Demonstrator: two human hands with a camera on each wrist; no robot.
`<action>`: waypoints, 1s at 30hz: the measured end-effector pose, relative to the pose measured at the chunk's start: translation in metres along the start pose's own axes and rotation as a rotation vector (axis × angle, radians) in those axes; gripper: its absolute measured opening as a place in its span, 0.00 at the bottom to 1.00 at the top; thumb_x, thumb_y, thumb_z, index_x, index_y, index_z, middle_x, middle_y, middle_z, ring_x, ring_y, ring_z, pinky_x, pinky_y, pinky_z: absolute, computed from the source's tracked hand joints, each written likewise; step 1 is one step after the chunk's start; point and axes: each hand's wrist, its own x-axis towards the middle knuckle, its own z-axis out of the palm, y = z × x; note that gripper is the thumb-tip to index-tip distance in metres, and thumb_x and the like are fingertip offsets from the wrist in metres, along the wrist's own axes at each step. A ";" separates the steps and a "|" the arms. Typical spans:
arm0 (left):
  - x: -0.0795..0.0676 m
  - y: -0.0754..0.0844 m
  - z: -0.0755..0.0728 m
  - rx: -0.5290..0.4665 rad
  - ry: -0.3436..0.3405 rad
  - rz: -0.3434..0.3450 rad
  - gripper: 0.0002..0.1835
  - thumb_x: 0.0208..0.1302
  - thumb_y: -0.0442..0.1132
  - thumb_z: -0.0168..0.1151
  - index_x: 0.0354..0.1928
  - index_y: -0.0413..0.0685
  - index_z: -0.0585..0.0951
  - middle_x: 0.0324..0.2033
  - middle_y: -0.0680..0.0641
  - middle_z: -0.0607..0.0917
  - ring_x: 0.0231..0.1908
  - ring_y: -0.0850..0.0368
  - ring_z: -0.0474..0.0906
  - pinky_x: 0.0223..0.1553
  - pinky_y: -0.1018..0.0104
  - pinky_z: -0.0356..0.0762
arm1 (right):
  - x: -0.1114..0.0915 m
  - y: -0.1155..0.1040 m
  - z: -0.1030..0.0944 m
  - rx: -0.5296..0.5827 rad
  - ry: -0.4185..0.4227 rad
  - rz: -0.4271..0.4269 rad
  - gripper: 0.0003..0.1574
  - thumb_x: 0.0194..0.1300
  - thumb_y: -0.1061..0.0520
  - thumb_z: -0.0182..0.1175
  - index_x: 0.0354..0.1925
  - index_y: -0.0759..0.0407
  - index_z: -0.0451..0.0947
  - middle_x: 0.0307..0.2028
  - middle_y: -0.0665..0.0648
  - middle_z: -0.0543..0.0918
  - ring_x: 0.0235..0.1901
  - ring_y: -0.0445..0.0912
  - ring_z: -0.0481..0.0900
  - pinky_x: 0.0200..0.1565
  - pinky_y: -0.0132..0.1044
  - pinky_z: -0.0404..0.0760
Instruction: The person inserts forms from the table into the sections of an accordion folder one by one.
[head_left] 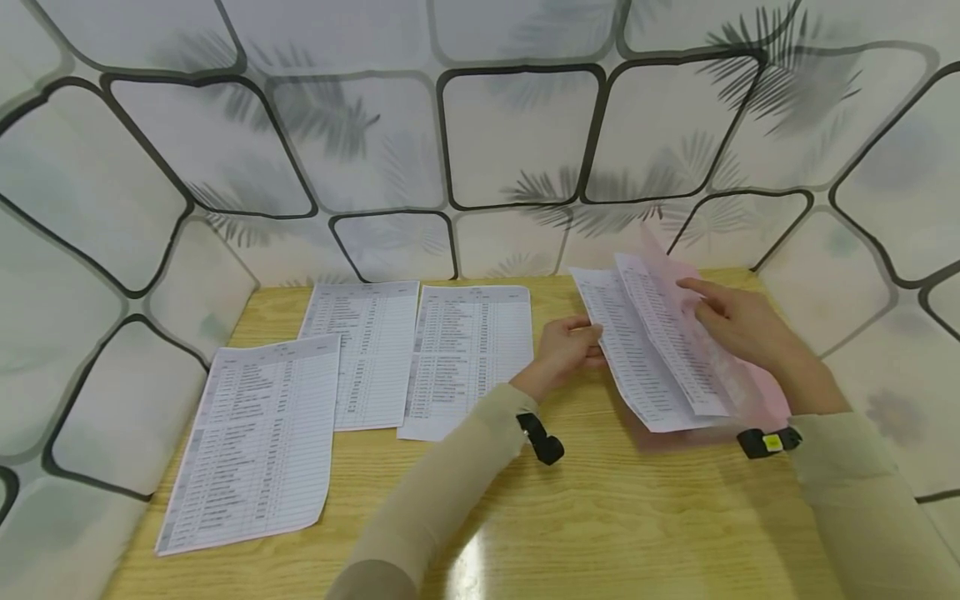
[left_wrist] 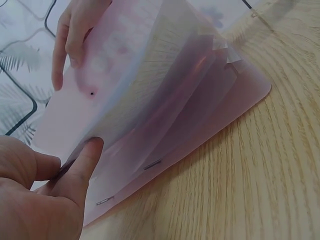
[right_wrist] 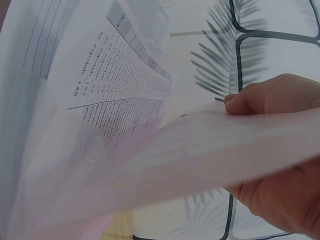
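Printed list sheets [head_left: 626, 342] stand tilted up from the table on the right side in the head view. Along their left edge my left hand [head_left: 564, 354] pinches them between thumb and fingers. A pink see-through plastic folder [head_left: 771, 390] lies partly beneath and behind the sheets. My right hand [head_left: 738, 321] grips a raised pink leaf of it; in the right wrist view the thumb is on one face of the pink leaf [right_wrist: 210, 150] and the fingers on the other. The left wrist view shows several clear pink layers fanned apart, with small metal staples [left_wrist: 152, 164] near the lower edge.
Three piles of printed lists lie at the left: a front one [head_left: 251, 442], a middle one [head_left: 375, 367] partly overlapped by it, and a third [head_left: 468, 358] beside my left forearm. The wooden table [head_left: 637, 525] meets patterned walls [head_left: 517, 142] at the back and sides.
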 end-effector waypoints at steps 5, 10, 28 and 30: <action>0.002 -0.001 0.006 0.022 -0.002 -0.001 0.19 0.77 0.30 0.59 0.65 0.28 0.78 0.50 0.26 0.88 0.52 0.30 0.86 0.52 0.46 0.89 | -0.001 -0.001 -0.002 -0.001 0.008 -0.015 0.28 0.80 0.57 0.46 0.73 0.61 0.73 0.20 0.48 0.60 0.18 0.41 0.62 0.20 0.33 0.63; 0.003 -0.002 0.009 0.037 0.014 -0.003 0.19 0.76 0.30 0.59 0.64 0.30 0.79 0.48 0.28 0.89 0.51 0.32 0.87 0.52 0.45 0.88 | -0.002 -0.003 -0.003 0.004 0.012 -0.006 0.28 0.80 0.56 0.46 0.73 0.60 0.73 0.19 0.49 0.61 0.17 0.42 0.63 0.19 0.33 0.63; 0.001 -0.001 0.018 0.063 0.028 0.011 0.17 0.76 0.31 0.60 0.62 0.30 0.81 0.47 0.31 0.90 0.50 0.30 0.87 0.56 0.39 0.86 | -0.004 -0.003 -0.003 -0.001 0.007 -0.012 0.29 0.81 0.55 0.46 0.74 0.60 0.72 0.23 0.52 0.66 0.19 0.43 0.65 0.20 0.34 0.64; 0.002 -0.002 0.020 0.063 0.033 0.012 0.17 0.76 0.30 0.60 0.62 0.30 0.81 0.47 0.31 0.90 0.50 0.30 0.87 0.56 0.39 0.86 | -0.005 -0.004 -0.003 -0.005 0.007 -0.008 0.29 0.81 0.55 0.46 0.74 0.60 0.71 0.23 0.51 0.65 0.19 0.43 0.65 0.20 0.34 0.64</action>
